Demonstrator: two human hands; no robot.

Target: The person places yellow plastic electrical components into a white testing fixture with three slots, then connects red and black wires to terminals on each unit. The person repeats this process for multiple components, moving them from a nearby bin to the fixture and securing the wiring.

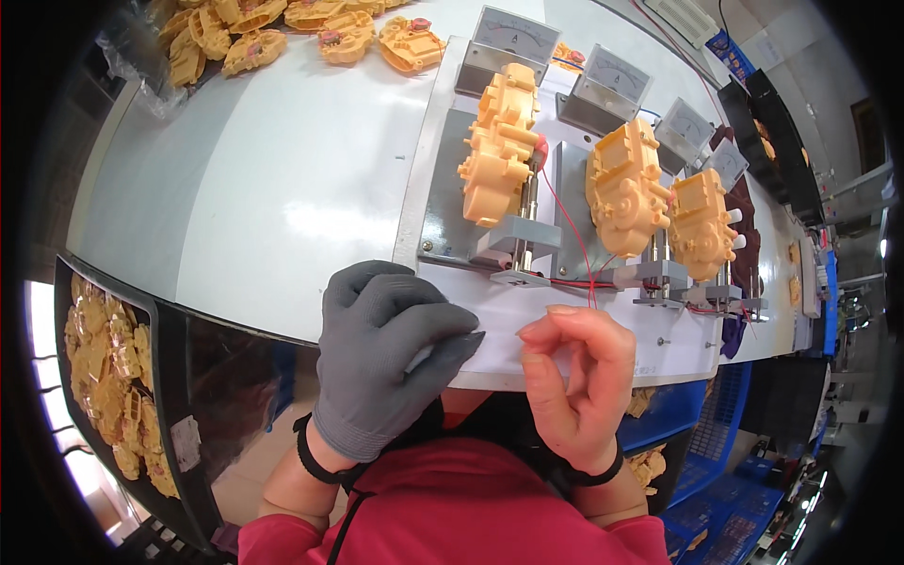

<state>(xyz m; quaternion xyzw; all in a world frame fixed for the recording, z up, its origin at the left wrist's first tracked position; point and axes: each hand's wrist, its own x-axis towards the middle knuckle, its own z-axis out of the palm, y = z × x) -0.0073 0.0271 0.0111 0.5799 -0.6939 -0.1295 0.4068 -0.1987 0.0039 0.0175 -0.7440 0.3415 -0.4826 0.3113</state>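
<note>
My left hand (pixel 388 353), in a grey glove, hovers at the near edge of the white work board (pixel 490 367). Its thumb and forefinger come together at the tips; anything pinched there is too small to make out. Across from it, my bare right hand (pixel 586 377) is curled, thumb tip close to the fingertips, and its grip's contents do not show. Beyond the hands, three yellow-orange plastic housings (pixel 499 151), (pixel 626 188), (pixel 702 224) stand on grey fixtures (pixel 518 243) with metal pins. A thin red wire (pixel 573 226) runs down from the left fixture toward my right hand.
Several analog meters (pixel 513 42) stand behind the housings. More yellow housings (pixel 410 44) lie at the table's far left. A black crate (pixel 155 377) of wrapped yellow parts is at lower left. Blue baskets (pixel 716 424) sit below the table at right. Small screws (pixel 663 342) lie on the board.
</note>
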